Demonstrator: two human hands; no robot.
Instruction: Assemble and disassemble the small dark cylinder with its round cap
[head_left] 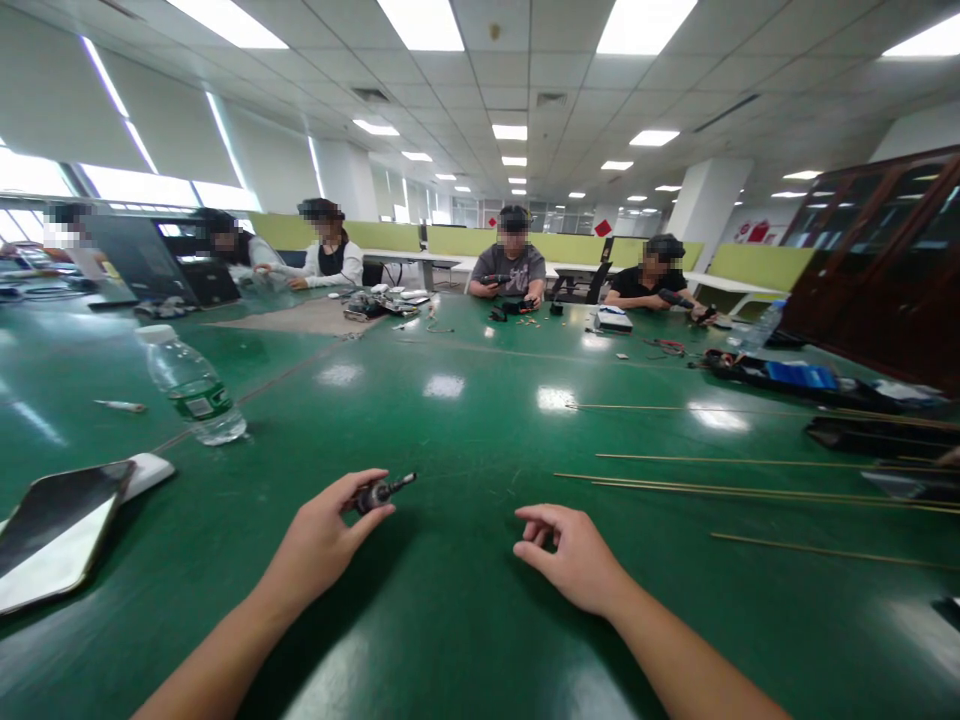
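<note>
My left hand [330, 535] is closed around a small dark tool with a round body and a thin shaft [380, 494]. The shaft points to the right, with a lighter tip. Its rear end is hidden in my palm, so I cannot tell its exact kind. To the right, my right hand [566, 555] hovers above the green table [465, 620], fingers loosely curled and thumb apart, with nothing visible in them. The tips of several thin brass-coloured rods [675, 484] lie near my right hand.
A water bottle [196, 395] stands at left, behind a phone [64, 530] that rests on a white object [150, 474]. A black tool case [795, 375] lies at far right. Several people sit across the table, one holding a dark power tool [495, 279].
</note>
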